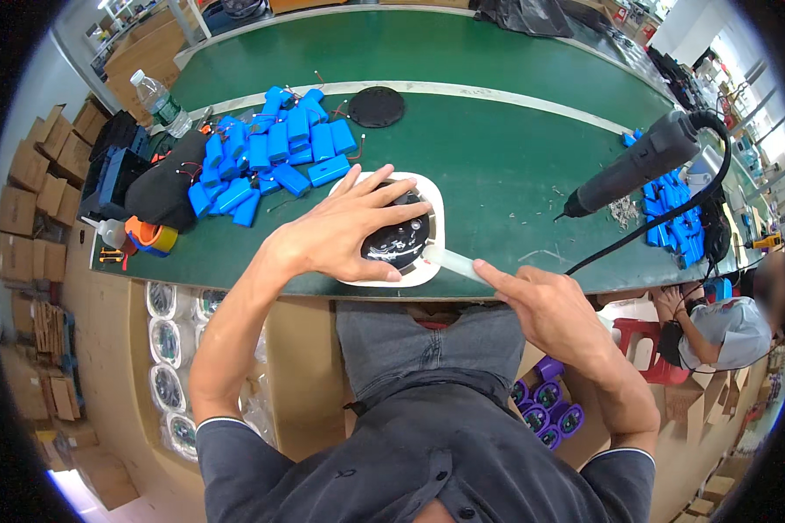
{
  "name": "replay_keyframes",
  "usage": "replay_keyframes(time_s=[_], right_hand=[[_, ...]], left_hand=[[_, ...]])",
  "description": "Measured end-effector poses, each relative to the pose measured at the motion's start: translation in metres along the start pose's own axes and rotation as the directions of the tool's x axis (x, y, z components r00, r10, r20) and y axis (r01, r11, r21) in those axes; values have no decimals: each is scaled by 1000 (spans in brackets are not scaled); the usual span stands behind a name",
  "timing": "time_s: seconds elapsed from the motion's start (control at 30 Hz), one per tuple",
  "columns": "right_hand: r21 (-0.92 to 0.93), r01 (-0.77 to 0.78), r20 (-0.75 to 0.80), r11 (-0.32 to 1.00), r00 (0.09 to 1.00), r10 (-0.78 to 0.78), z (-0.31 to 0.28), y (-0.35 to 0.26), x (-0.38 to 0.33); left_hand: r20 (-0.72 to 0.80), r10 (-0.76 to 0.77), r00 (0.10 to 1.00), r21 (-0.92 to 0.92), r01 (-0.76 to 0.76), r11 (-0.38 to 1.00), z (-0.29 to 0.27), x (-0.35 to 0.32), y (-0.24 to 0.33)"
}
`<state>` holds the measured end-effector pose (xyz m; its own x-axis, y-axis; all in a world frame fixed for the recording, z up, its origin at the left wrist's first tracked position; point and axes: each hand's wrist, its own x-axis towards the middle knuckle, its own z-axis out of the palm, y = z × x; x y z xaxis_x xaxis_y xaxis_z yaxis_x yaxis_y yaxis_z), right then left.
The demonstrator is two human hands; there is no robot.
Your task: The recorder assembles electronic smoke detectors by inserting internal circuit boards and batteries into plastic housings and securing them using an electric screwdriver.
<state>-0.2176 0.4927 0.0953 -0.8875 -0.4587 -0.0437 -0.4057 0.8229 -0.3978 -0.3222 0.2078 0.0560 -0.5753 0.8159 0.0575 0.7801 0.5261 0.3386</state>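
A white rounded housing [440, 216] with a glossy black domed centre [399, 247] lies at the table's near edge. My left hand [336, 229] spans it from the left, fingers spread across the top and thumb on the near rim, gripping it against the table. In my right hand [542, 303] is a pale, translucent flat stick [456, 264], whose tip touches the housing's lower right rim. Fingers closed around its near end, the right hand has the index finger stretched along it. My left hand hides part of the black centre.
Blue battery packs [277, 144] with thin wires are heaped at left, beside a black round disc [377, 106] and a water bottle [160, 103]. At right hangs a dark corded power screwdriver [632, 166]. Below the table are boxes of wrapped white units [167, 342] and purple parts [548, 394]. A co-worker [724, 331] sits at right.
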Motion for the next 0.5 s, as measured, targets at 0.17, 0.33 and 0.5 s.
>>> replay_keyframes(time_s=[0.17,0.33,0.5], right_hand=[[-22,62,52,998,997,-61,-1,1,5],[4,-1,-72,1000,997,1,30,0,-2],[258,62,-275,964,961,11,72,5,8]], left_hand=[[-106,28,994,-9,-29,1000,12,-3,-2],[-178,-3,984,-49,-6,999,17,-3,1],[-262,-4,965,-34,-5,999,20,-1,12]])
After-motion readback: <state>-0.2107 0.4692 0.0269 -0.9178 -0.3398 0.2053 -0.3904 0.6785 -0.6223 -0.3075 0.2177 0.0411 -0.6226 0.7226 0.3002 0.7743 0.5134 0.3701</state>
